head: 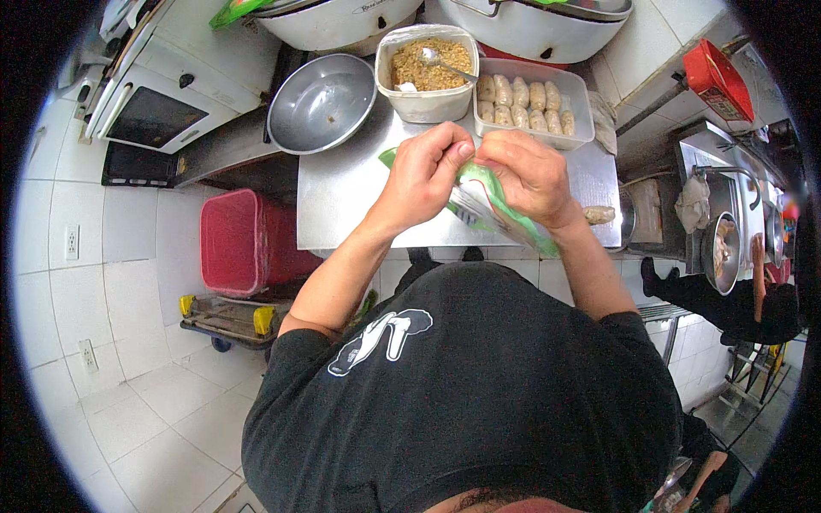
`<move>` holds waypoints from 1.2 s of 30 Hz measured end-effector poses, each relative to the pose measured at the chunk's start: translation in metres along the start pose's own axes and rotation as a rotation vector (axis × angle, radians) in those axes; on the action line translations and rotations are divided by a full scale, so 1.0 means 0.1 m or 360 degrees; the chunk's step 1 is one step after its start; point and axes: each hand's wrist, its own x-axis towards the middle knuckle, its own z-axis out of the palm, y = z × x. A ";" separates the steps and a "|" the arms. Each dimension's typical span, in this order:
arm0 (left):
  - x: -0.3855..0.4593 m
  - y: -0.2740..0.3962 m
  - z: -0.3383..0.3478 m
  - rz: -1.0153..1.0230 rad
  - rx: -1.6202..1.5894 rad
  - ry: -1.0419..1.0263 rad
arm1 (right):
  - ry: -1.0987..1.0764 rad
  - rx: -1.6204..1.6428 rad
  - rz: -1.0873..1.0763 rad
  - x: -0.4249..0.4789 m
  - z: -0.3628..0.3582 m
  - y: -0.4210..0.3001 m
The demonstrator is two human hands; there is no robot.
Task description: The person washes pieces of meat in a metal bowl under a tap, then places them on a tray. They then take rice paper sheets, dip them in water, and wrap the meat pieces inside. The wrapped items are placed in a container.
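Both hands meet over a steel table (346, 199), pinching the top of a green-and-white plastic bag (490, 195). My left hand (428, 168) grips the edge with thumb and forefinger. Beside it, my right hand (527, 174) holds the same edge, its fingers curled. The bag hangs slanting below my right hand; what is inside cannot be seen. Close to my right wrist lies one wrapped roll (598, 215) of pale filling. Beyond my hands, a plastic tub (423, 106) holds crumbly brown filling and a spoon (442, 62). A clear plastic container (532, 138) holds several similar rolls in two rows.
A steel bowl (321, 106) stands at the table's back left. Large white roaster pans (340, 25) line the back. On the left are a red bin (231, 240) and a wheeled dolly (237, 317). At far right, a person (763, 301) is near a metal bowl (726, 256) and sink.
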 end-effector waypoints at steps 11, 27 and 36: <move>0.02 0.06 -0.07 0.0015 0.0050 -0.0131 | 0.0228 0.1253 0.0974 -0.13 0.14 0.12; 0.23 -0.10 -0.23 0.0123 0.0152 -0.0161 | -0.0883 -0.0320 -0.0612 0.51 -0.18 0.33; 0.19 -0.14 -0.14 0.0073 0.0170 0.0086 | -0.0914 0.0429 0.0844 0.32 -0.27 0.41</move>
